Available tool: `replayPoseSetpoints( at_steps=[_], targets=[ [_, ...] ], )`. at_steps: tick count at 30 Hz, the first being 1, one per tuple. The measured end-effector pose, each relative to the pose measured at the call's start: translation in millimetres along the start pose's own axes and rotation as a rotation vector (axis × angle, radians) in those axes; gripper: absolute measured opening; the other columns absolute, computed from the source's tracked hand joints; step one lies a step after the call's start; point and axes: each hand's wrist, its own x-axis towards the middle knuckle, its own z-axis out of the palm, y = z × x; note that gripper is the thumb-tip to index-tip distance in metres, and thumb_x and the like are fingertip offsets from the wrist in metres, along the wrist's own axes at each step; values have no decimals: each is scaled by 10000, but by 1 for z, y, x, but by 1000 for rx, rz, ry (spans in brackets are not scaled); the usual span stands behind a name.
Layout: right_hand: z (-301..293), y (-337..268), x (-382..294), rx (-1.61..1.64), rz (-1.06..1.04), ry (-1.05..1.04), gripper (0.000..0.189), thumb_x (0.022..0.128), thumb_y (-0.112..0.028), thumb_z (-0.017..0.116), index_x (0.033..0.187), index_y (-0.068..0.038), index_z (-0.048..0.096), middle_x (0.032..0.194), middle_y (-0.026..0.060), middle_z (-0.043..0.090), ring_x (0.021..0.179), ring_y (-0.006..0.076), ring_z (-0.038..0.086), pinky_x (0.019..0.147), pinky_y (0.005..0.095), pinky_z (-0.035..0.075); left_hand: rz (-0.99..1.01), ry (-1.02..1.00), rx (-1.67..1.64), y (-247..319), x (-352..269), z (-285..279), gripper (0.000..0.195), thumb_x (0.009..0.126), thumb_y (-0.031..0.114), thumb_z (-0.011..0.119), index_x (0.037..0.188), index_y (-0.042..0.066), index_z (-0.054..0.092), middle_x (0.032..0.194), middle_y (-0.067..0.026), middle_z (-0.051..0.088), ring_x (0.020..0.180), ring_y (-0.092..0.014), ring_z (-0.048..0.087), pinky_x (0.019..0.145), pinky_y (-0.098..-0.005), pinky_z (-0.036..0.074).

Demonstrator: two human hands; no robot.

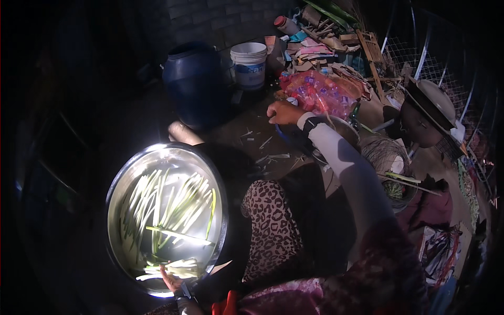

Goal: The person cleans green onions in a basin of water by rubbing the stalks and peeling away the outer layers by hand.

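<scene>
A large shiny metal basin (219,240) stands at the left, in bright sun. Long pale green stalks (185,212) lie fanned out inside it, and a bunch of shorter cut stalks (183,269) rests by its near side. My left hand (171,280) reaches over the near rim with its fingers against this bunch; whether it grips any stalk is not clear. My right hand (286,113) is stretched far forward, fingers curled downward, over the edge of a blue container (287,134). My forearm partly covers that container, and anything inside the fingers is hidden.
A blue plastic barrel (193,86) and a white bucket (249,65) stand by the wall. Beyond my right hand lies a red net bag of plastic bottles (319,92). A wire basket (380,151) sits to the right. Plant scraps (273,156) litter the ground.
</scene>
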Motion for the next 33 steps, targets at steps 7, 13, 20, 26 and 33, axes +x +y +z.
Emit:
replayPoseSetpoints(
  at_steps=[7,13,20,26,33],
  targets=[
    [-10,-156,9,450,-364,-123,289,762,-126,652,1013,8,604,953,93,630,892,164,592,795,292,461,-62,61,-241,9,-31,64,407,816,394,614,1101,142,471,1068,-100,561,980,-260,542,822,-468,457],
    [77,-304,-6,633,-682,-426,271,798,-90,616,1045,17,579,943,66,616,855,121,567,779,269,455,-111,71,-589,6,-36,69,243,806,242,665,966,122,526,890,-104,616,827,-245,601,762,-416,501],
    [289,-371,-61,1004,-671,-764,403,798,-230,637,1088,18,505,947,177,607,871,234,601,778,332,466,-90,35,-575,4,-32,85,279,799,259,679,962,78,542,890,-114,614,869,-267,595,780,-443,493],
    [291,-408,-78,531,-484,-759,352,743,-315,614,842,23,608,756,180,628,732,269,633,650,357,472,-137,26,-617,-6,-29,64,345,787,268,691,1023,69,536,920,-100,609,875,-247,583,805,-445,477],
    [264,-407,-85,351,-620,-673,246,818,-244,529,840,-9,599,776,226,597,770,391,582,648,399,465,-81,82,-648,-4,-32,76,302,816,277,671,984,61,544,878,-99,610,815,-227,597,752,-384,507]
  ],
)
